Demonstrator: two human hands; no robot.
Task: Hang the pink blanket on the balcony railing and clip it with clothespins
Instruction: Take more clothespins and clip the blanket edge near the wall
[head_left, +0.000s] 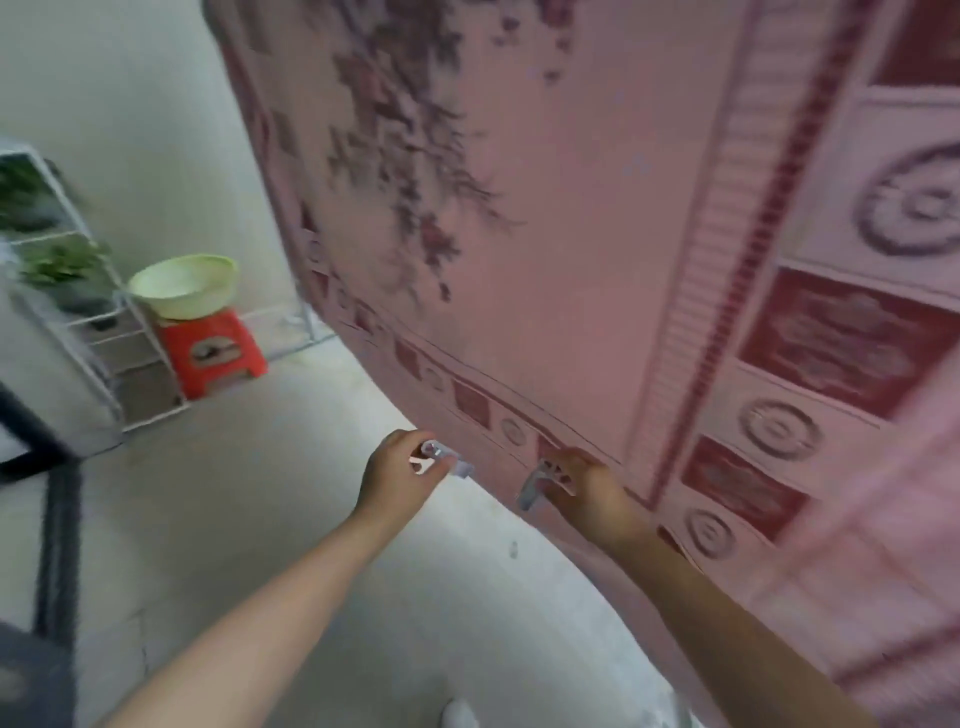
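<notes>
The pink blanket (597, 234) already hangs flat, filling the upper right of the view, its patterned border reaching down near the floor (291, 519); the railing itself is out of sight. The left hand (400, 475) is closed around one pale clothespin (439, 460), and the right hand (582, 486) pinches what looks like another clothespin (540, 483) against the blanket's lower edge, though blur makes this uncertain. Holding one in each hand probably keeps both ready for clipping.
</notes>
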